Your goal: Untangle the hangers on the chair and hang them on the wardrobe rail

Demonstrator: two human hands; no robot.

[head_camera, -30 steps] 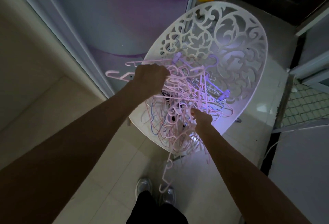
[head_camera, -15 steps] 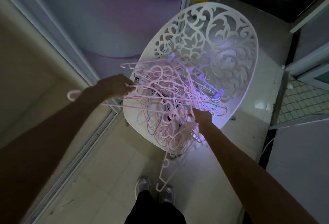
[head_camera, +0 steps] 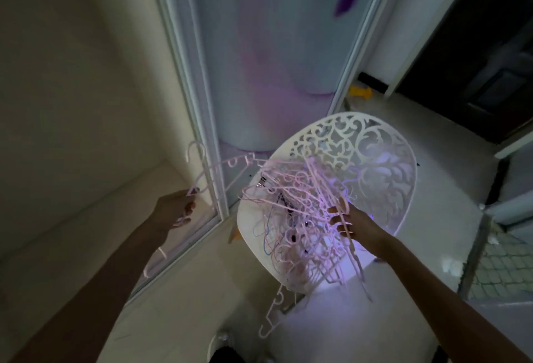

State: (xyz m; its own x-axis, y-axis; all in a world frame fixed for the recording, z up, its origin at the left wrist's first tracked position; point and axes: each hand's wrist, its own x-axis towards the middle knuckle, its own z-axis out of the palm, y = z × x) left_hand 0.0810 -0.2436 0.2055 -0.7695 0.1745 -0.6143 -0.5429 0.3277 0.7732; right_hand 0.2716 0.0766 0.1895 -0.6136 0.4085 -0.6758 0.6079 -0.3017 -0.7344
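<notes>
Left hand (head_camera: 176, 211) pulled pink hanger (head_camera: 202, 172) leftward, gripping it; right hand (head_camera: 356, 225) pinches tangle (head_camera: 291, 209).

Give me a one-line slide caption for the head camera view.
Left hand pulls one pink hanger away from the tangled pile on the white chair while the right hand steadies the pile.

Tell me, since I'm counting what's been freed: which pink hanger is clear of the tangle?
The pink hanger gripped by the left hand, held out left of the chair. The others sit knotted in the pile the right hand holds.
</notes>
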